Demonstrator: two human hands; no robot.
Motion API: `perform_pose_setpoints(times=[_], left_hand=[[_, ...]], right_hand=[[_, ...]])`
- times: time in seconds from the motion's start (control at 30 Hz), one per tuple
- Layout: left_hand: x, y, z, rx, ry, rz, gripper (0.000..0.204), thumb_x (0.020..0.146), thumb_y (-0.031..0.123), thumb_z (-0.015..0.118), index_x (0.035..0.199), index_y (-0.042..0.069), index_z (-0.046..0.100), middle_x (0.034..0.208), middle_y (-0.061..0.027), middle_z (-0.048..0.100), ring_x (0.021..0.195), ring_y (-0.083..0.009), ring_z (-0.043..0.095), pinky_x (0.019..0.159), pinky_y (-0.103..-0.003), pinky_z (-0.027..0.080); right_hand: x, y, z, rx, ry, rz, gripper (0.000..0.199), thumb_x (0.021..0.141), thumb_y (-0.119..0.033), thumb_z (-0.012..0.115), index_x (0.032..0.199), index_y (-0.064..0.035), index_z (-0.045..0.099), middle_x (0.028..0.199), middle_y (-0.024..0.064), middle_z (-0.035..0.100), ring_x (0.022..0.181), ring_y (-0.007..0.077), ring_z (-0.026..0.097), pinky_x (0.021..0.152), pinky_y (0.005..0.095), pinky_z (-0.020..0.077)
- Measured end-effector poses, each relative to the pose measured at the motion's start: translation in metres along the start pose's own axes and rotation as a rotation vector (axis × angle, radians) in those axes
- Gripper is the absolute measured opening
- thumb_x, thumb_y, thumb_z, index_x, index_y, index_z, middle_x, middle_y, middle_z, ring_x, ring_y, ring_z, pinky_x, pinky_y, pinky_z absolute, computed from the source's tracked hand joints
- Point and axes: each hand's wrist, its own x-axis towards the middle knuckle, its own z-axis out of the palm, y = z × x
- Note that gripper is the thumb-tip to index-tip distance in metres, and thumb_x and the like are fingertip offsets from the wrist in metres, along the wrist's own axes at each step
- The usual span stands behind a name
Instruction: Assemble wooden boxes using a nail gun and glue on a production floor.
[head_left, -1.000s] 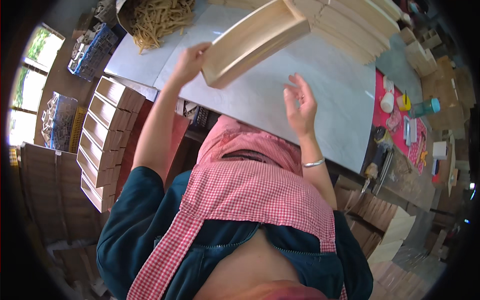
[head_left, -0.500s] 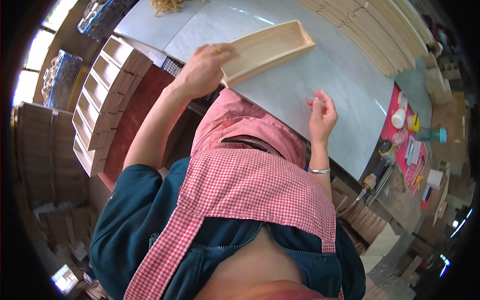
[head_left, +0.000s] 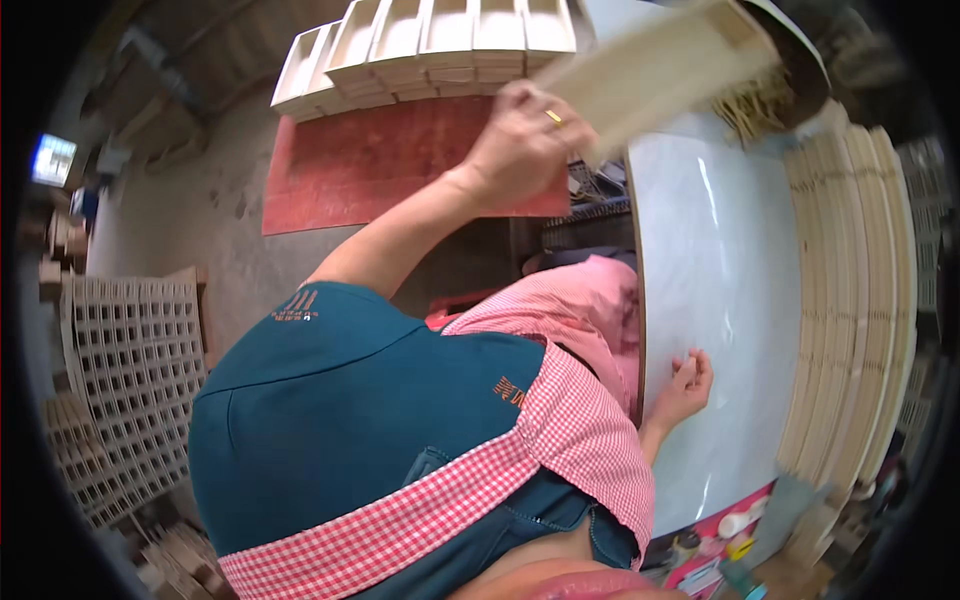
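While my left hand grips the long pale wooden tray aloft at the frame's top, lifted off the white table, my right hand rests loosely curled, empty, on the table at centre right.

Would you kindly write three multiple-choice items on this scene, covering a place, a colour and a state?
1. Where is the right hand?
A. on the grey table top
B. on the red board
C. in the air

2. What colour is the board on the floor below the stacked wooden trays?
A. blue
B. red
C. white

3. How is the wooden tray held by the left hand?
A. flat on the table
B. lifted in the air
C. on the floor

Answers: 1 A, its fingers rest on the table top; 2 B, it shows red; 3 B, the hand grips it raised above the table's edge.
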Motion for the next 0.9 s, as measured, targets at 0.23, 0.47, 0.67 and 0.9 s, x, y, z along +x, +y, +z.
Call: perform_pose_setpoints(times=[0.23,0.47,0.67,0.9], left_hand=[[-0.120,-0.204,-0.062,0.693,0.082,-0.762,0.037,0.082,0.013,0.067,0.118,0.018,0.065,0.112,-0.0031,0.069,0.110,-0.0222,0.061,0.096,-0.056,0.042],[-0.243,-0.321,-0.096,0.841,-0.282,-1.157,0.038,0.085,0.008,0.061,0.121,0.018,0.064,0.120,-0.0011,0.067,0.115,-0.0241,0.060,0.098,-0.061,0.044],[-0.253,-0.386,-0.083,0.812,-0.450,-1.173,0.037,0.087,0.006,0.059,0.121,0.018,0.064,0.123,-0.0025,0.065,0.117,-0.0251,0.059,0.100,-0.065,0.043],[-0.266,-0.418,-0.052,0.598,-0.544,-1.138,0.036,0.087,0.002,0.055,0.118,0.014,0.066,0.122,-0.0069,0.066,0.115,-0.0285,0.061,0.099,-0.057,0.047]], right_hand=[[0.025,-0.015,0.034,-0.106,-0.136,-0.043,0.028,0.099,-0.006,0.053,0.124,0.0035,0.061,0.110,0.0120,0.070,0.074,0.0156,0.063,0.073,0.0259,0.0555],[0.039,-0.032,0.066,-0.275,-0.223,-0.042,0.027,0.098,-0.004,0.053,0.124,0.0028,0.062,0.110,0.0110,0.067,0.070,0.0136,0.057,0.065,0.0231,0.0503],[0.045,-0.032,0.074,-0.470,-0.233,-0.129,0.027,0.098,-0.004,0.055,0.123,0.0014,0.062,0.108,0.0104,0.063,0.069,0.0131,0.053,0.061,0.0234,0.0470],[0.044,-0.033,0.081,-0.655,-0.219,-0.244,0.026,0.097,-0.006,0.056,0.122,0.0002,0.064,0.106,0.0105,0.059,0.073,0.0144,0.053,0.063,0.0255,0.0471]])
